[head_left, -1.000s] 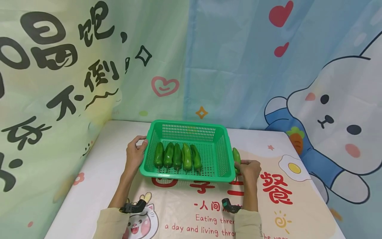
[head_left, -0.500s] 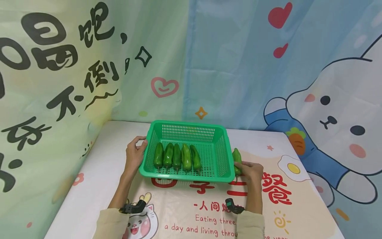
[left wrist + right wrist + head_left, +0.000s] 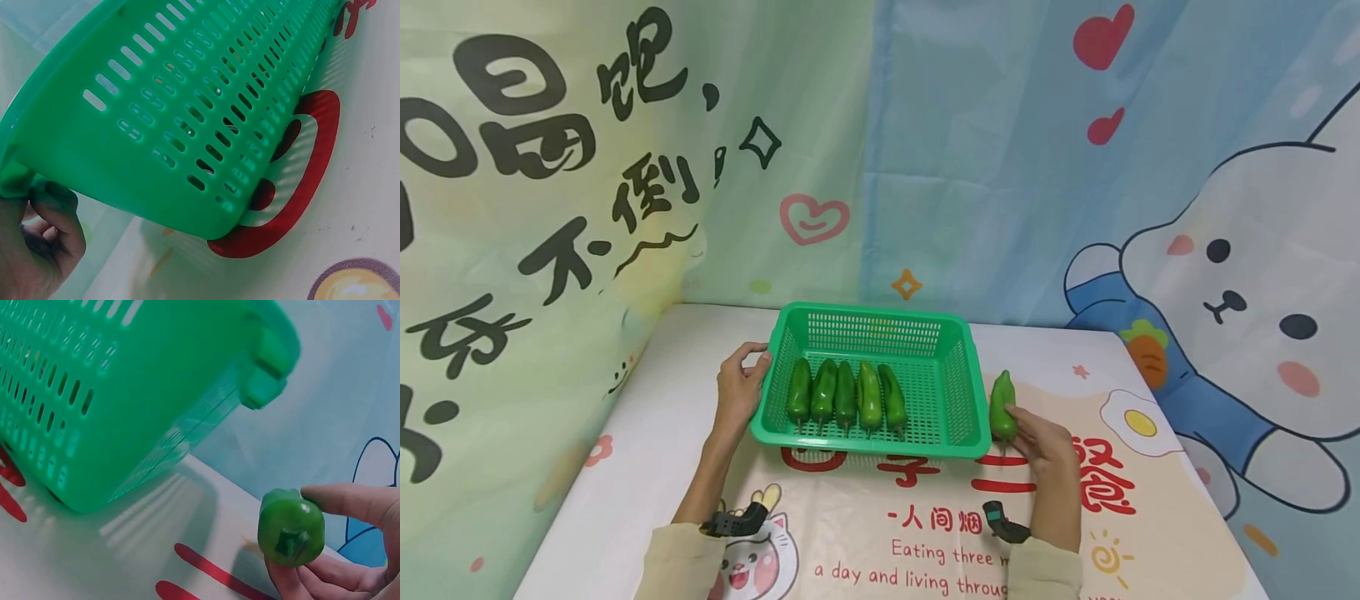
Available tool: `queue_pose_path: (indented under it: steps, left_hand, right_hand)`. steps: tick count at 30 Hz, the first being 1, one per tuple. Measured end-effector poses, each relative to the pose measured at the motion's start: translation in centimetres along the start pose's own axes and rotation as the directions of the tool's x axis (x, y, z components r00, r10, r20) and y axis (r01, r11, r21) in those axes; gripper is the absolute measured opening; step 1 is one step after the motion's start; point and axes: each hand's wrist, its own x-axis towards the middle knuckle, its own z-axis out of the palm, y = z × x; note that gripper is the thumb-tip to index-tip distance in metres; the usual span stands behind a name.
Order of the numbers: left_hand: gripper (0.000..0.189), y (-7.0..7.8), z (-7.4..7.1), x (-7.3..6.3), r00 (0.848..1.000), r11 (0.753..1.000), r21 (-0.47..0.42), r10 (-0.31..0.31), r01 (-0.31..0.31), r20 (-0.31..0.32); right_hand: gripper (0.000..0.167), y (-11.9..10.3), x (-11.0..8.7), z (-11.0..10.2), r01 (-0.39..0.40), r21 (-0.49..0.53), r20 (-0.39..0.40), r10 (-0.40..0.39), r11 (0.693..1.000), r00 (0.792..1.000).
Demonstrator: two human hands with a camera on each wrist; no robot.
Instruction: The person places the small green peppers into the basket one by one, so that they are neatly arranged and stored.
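A green plastic basket [image 3: 872, 450] with slotted walls stands on the table, several green peppers [image 3: 846, 396] side by side in its left half. At its left end, my left hand [image 3: 741, 387] grips the rim; the left wrist view shows curled fingers [image 3: 59, 219] under the edge. Just outside the basket's right end, my right hand [image 3: 1047, 442] pinches another green pepper [image 3: 1002, 406]. In the right wrist view this pepper [image 3: 290, 528] points its stem end toward the camera, with fingers above and below it.
A printed cloth [image 3: 880, 542] with red lettering covers the table [image 3: 647, 400]. Behind it hangs a curtain [image 3: 955, 208] printed with a rabbit and hearts. Dark straps [image 3: 733, 521] sit on both wrists.
My right hand and its pepper have moved slightly right, away from the basket's right wall, so more of the pepper shows. The left hand and basket have stayed in place.
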Motion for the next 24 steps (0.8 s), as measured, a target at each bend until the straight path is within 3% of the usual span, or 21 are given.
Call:
queue_pose_path:
  steps: [3, 11, 24]
  left_hand:
    - [0.033, 0.02, -0.06, -0.05, 1.0, 1.0, 0.0, -0.003, 0.003, 0.001]
    - [0.034, 0.04, -0.1, -0.13, 1.0, 1.0, -0.011, -0.002, 0.002, 0.005]
    - [0.033, 0.09, -0.01, -0.01, 1.0, 1.0, -0.015, -0.005, 0.005, 0.007]
  right_hand:
    - [0.012, -0.09, -0.24, -0.39, -0.015, 0.067, 0.032, 0.013, 0.998, 0.999]
    - [0.018, 0.01, -0.2, -0.75, -0.083, 0.211, 0.024, 0.08, 0.974, 0.997]
    - [0.018, -0.26, -0.44, -0.96, -0.182, 0.31, 0.057, 0.173, 0.933, 0.983]
